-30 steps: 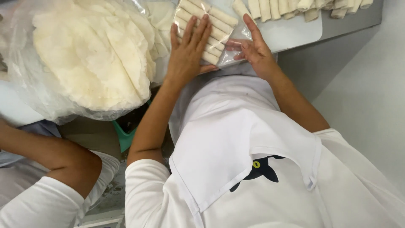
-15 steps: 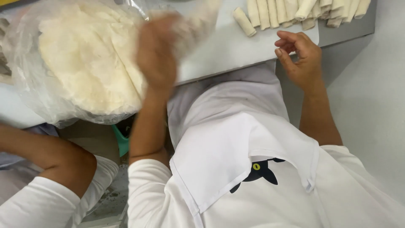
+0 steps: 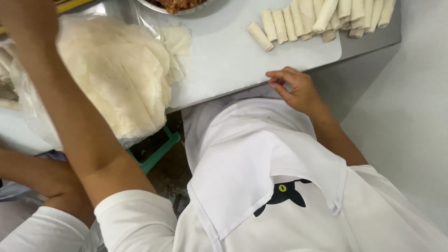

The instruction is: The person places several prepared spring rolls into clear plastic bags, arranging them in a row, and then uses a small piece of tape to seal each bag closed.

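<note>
Up at the far left, the stack of thin wrappers (image 3: 116, 74) lies in clear plastic, overhanging the white board (image 3: 224, 60). Blurred, the left hand (image 3: 28, 18) hovers above it; its fingers cannot be told. Loosely curled, the right hand (image 3: 296, 88) rests at the board's near edge, below the rolls (image 3: 322, 18).

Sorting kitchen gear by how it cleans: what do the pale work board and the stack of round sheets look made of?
The flat white cutting board looks like matte plastic: smooth, uniform, with a rounded corner. The stack of thin cream round wrappers looks like soft dough sheets, with limp layered edges, lying on clear glossy plastic film.
</note>
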